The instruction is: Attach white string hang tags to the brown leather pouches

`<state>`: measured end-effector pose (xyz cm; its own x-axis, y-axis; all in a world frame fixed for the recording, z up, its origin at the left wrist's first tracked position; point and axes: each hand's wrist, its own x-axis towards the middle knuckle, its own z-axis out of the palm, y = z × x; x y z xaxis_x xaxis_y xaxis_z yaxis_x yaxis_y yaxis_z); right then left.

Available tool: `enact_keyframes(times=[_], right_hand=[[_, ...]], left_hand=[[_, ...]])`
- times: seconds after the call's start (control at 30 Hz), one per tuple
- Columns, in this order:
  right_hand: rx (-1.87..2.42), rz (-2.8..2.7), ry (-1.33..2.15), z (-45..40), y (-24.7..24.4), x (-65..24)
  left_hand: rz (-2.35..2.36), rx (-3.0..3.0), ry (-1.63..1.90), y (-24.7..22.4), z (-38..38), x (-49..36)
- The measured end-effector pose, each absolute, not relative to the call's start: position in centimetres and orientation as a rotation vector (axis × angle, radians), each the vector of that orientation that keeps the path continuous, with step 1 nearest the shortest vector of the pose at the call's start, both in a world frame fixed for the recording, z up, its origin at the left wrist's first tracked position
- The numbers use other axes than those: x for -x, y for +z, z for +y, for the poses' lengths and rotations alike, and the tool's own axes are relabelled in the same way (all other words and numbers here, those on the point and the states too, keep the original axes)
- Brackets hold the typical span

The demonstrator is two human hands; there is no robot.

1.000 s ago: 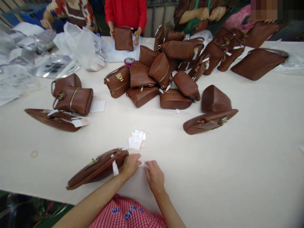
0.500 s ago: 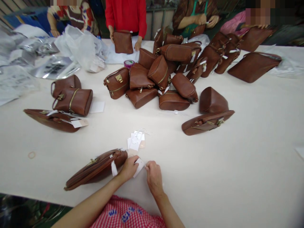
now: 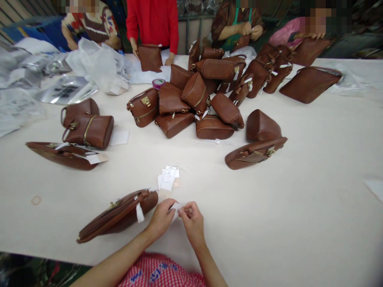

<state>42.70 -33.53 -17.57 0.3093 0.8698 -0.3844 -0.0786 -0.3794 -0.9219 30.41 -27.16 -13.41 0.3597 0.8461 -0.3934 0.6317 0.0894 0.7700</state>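
Near the table's front edge, my left hand (image 3: pixel 162 216) is closed on a small white tag (image 3: pixel 175 211). My right hand (image 3: pixel 193 221) is pinched at the tag's right edge; what sits between its fingertips is too small to make out. Just left of my hands a brown bag (image 3: pixel 119 215) lies on its side, a white wrapped strip (image 3: pixel 139 213) hanging from it. Beyond my left hand is a small pile of white and beige tags (image 3: pixel 168 178) with thin strings.
Several brown bags (image 3: pixel 214 69) are heaped across the table (image 3: pixel 299 191). More bags (image 3: pixel 92 129) lie at left, and two (image 3: pixel 255 153) at right. Clear plastic wrapping (image 3: pixel 98 63) covers the back left. People stand along the far side, one holding a bag (image 3: pixel 150 57).
My right hand has come closer to my left, and its fingers now meet the tag's edge. The whole view has shifted slightly.
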Motion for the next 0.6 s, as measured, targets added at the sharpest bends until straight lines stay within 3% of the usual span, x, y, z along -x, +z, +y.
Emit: enact_keyframes(times=[0.37, 0.6], right_hand=[[1.589, -0.544, 1.322, -33.5, -18.0, -42.7], [1.525, -0.848, 1.341, -32.1, -18.3, -42.6]], left_hand=[[1.188, -1.592, 0.243, -13.1, -27.4, -30.2], [1.144, -0.941, 0.16, -11.3, -25.6, -29.0]])
